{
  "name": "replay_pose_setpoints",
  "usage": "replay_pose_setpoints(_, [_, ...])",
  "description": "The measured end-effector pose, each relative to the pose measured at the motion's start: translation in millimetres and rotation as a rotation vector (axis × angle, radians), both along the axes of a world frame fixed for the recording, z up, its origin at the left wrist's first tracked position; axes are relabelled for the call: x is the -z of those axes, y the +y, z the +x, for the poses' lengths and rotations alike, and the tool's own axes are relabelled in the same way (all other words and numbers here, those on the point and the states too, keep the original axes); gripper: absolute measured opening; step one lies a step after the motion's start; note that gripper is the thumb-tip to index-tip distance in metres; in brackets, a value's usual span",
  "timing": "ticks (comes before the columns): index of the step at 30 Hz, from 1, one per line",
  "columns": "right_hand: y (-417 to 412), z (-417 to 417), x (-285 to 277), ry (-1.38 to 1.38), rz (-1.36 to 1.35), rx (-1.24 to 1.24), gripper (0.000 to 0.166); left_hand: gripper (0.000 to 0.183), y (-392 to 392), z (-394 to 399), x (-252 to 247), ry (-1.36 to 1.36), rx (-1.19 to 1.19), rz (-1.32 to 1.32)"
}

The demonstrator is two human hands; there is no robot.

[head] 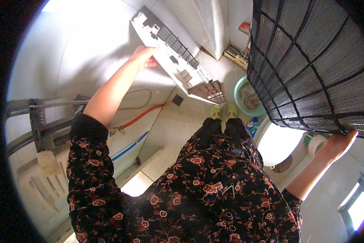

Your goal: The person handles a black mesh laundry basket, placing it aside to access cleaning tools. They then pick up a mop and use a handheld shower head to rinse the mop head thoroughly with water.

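Observation:
My left hand [145,58] grips the edge of a long white plastic housing panel [173,62] with dark grilles, which looks like an appliance cover, held up at a slant near the tiled wall. Over on the right, my right hand [340,144] holds the lower edge of a large, curved mesh filter screen [303,63] with a black plastic grid frame. The two pieces are apart. The fingertips of my right hand are partly hidden by the screen's edge.
A light-green basin [238,97] holding a greyish clump stands on the floor beside my yellow-green clogs [216,111]. Right of my legs is a white toilet [276,145]. Red [144,115] and blue hoses [130,147] and a metal rack [36,124] are at the left wall.

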State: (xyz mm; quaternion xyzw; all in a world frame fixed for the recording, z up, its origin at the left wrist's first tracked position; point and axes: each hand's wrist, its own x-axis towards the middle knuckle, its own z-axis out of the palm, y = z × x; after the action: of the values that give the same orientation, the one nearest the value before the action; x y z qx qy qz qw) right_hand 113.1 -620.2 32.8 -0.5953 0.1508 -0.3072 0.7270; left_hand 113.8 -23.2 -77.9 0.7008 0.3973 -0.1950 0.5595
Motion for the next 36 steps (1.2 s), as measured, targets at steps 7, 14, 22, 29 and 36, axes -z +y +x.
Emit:
replay_pose_setpoints(7, [-1, -2, -4, 0.055, -0.026, -0.009, 0.047, 0.04, 2, 6, 1, -0.124, -0.012, -0.114])
replay_pose_setpoints(14, [17, -27, -12, 0.027, -0.054, 0.066, 0.044, 0.071, -46, -13, -19, -0.933, 0.605, 1.172])
replay_pose_setpoints(22, [12, -32, -18, 0.009, -0.09, 0.093, 0.045, 0.054, -53, -34, -17, -0.791, 1.472, 0.672])
replay_pose_setpoints(29, [-2, -33, -12, 0.002, -0.28, 0.121, 0.044, 0.02, -40, -20, 2, -1.022, 1.363, 0.892])
replay_pose_setpoints(36, [0, -34, -20, -0.03, -0.208, 0.104, 0.041, 0.016, -56, 7, -9, -0.767, 1.528, 0.847])
